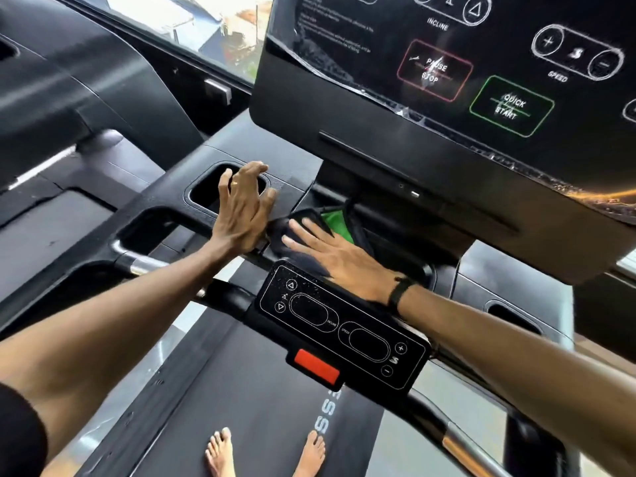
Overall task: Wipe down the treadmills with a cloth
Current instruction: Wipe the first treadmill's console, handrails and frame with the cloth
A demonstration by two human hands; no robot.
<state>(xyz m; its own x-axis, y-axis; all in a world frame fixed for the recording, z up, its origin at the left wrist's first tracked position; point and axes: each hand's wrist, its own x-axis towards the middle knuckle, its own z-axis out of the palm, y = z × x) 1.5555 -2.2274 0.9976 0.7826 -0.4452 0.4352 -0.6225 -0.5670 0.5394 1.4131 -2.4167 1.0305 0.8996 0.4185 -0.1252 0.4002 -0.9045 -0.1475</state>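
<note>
**Matt plastic, glossy glass, brushed metal**

The black plastic treadmill console tray [165, 204] looks matt and finely textured. The large black display panel [481, 80] above it is glossy, with a wrinkled clear film peeling along its edge. The small black control pad [344, 325] is smooth and shiny, speckled with droplets. The silver metal handlebar sections [457, 445] gleam. The dark soft cloth [296, 232] looks matt. The black running belt [247, 390] appears dull and rubbery.

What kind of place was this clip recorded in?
Most likely a gym: the person stands barefoot on a treadmill belt, under a console with speed and incline buttons, and a second treadmill stands alongside.
</note>
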